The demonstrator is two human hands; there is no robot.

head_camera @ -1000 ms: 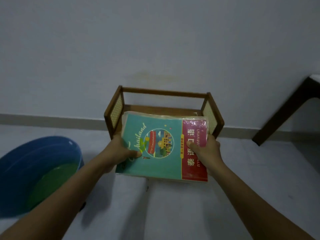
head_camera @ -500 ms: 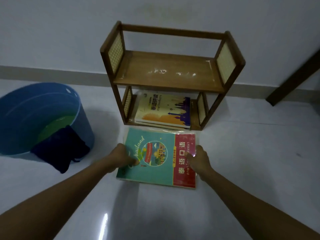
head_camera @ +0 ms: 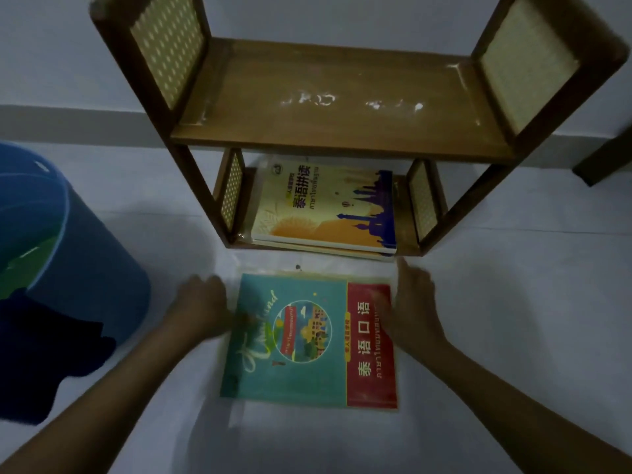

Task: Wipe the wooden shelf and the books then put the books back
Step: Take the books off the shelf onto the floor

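Teal book (head_camera: pixel 301 340) flat on floor (head_camera: pixel 496 319) — both hands' fingers loose beside its edges

Single view, head-worn camera: looked forward and steeply down from above the floor (head_camera: pixel 496 319), close in. Wooden shelf (head_camera: pixel 328 107) filled the upper frame against the wall; both forearms entered from the bottom edge.

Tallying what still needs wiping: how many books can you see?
2 for sure. The teal and red book lies on the floor between both hands; the yellow book lies flat on the bottom shelf. Edges showing under the yellow book suggest more hidden beneath.
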